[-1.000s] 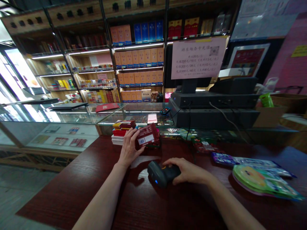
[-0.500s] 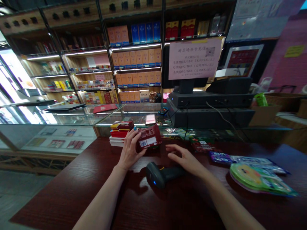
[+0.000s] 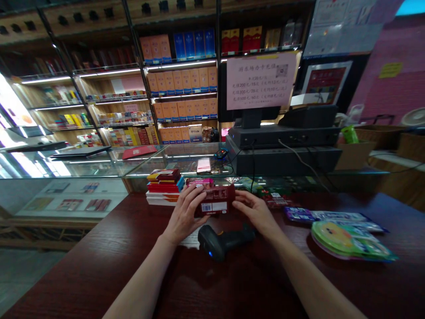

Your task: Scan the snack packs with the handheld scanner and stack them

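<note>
Left grip [image 3: 184, 213] holds maroon box [image 3: 217, 195]; barcode label [image 3: 214, 207]; lettering apparently unreadable

Maroon box [image 3: 217, 194], white label [image 3: 219, 206]; black scanner [image 3: 212, 243]; dark-red wood-grained table [image 3: 113, 246].

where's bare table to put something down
On the table: left of the left arm; between both arms, nearer than the scanner; between the right arm and green packs. Crowded along the back: stacked boxes, left hand with maroon box, right hand, purple packet.
</note>
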The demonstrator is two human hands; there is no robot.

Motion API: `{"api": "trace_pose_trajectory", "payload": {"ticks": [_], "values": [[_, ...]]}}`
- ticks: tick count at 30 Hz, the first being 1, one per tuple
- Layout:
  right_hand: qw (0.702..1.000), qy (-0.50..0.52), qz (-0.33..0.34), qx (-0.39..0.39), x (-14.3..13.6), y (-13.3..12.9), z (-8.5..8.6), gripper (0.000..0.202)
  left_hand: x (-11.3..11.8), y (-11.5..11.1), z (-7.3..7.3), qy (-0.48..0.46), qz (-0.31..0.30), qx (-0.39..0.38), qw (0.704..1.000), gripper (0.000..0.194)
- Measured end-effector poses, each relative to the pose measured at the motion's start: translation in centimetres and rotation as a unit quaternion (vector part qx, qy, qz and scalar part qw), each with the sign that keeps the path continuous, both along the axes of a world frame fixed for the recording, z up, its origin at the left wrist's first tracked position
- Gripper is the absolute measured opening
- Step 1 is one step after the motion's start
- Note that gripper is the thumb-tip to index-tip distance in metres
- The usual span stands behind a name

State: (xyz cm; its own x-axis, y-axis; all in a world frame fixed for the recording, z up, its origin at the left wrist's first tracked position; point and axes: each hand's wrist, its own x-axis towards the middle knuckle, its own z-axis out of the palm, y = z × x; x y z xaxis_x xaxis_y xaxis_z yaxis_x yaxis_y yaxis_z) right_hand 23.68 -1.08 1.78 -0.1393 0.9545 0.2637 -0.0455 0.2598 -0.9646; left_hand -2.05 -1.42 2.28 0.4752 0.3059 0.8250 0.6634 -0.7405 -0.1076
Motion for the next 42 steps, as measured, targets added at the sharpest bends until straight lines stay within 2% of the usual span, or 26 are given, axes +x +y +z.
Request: {"api": "trace_pose_trajectory", "payload": {"ticks": [12, 19, 23, 31, 36, 42], "values": [[1.0, -0.02, -0.017, 0.018, -0.4, -0.5, 0.2, 0.031, 0.1, -0.1, -0.1, 0.01, -0.012, -0.007, 1.0, 0.078], [0.999, -0.008, -0.032, 0.038, -0.8, -0.6, 0.2, 0.028, 0.0, 0.3, -0.4, -0.033, -0.025, -0.001, 0.999, 0.086], [0.998, 0.004, -0.039, 0.051, -1.0, -0.7, 0.1, 0.029, -0.1, 0.5, -0.6, -0.068, -0.009, -0.013, 0.998, 0.092], [0.996, 0.023, -0.058, 0.056, -1.4, -0.6, 0.0, 0.031, 0.3, 0.8, -1.5, -0.138, 0.084, -0.107, 0.981, 0.106], [0.996, 0.017, -0.073, 0.054, -1.6, -0.5, -0.3, 0.029, 0.5, 1.2, -1.7, -0.104, 0.088, -0.133, 0.982, 0.088], [0.994, 0.003, -0.102, 0.048, -1.4, -0.4, -0.4, 0.029, 0.7, 1.3, -1.6, -0.116, 0.082, -0.232, 0.962, 0.078]]}}
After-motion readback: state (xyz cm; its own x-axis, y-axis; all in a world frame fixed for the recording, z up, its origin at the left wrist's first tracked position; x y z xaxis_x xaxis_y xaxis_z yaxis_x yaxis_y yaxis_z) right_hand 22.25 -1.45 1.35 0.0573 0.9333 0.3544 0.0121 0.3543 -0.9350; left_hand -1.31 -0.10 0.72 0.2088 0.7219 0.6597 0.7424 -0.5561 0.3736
